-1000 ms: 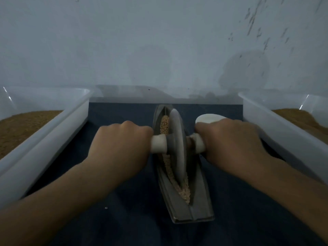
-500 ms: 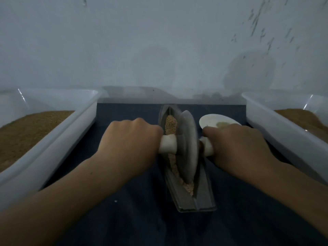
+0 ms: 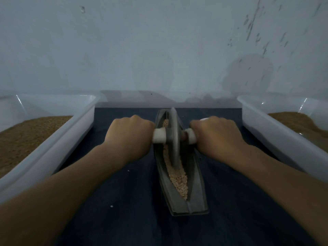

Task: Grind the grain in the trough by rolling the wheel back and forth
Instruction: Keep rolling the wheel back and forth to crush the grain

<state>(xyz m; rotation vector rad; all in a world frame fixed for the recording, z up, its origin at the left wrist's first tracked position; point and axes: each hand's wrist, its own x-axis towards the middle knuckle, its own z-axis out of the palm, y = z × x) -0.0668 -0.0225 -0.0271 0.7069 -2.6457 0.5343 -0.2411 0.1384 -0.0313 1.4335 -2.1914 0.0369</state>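
A grey boat-shaped trough (image 3: pixel 197 190) lies lengthwise on a dark blue mat, holding pale crushed grain (image 3: pixel 178 178). A grey grinding wheel (image 3: pixel 173 137) stands upright in the far half of the trough. A pale handle runs through its hub. My left hand (image 3: pixel 128 135) grips the left handle end (image 3: pixel 159 135). My right hand (image 3: pixel 215 137) grips the right handle end (image 3: pixel 190 136). Grain shows in front of the wheel and a little behind it.
A white plastic tub (image 3: pixel 58 139) with brown grain stands at the left, and another tub (image 3: pixel 276 132) with brown grain at the right. A small white dish (image 3: pixel 204 119) is mostly hidden behind my right hand. A pale wall rises just beyond the mat (image 3: pixel 124 201).
Both hands pushed the wheel away from me, from the trough's middle toward its far end, baring more grain at the near end. The white dish became hidden behind my right hand.
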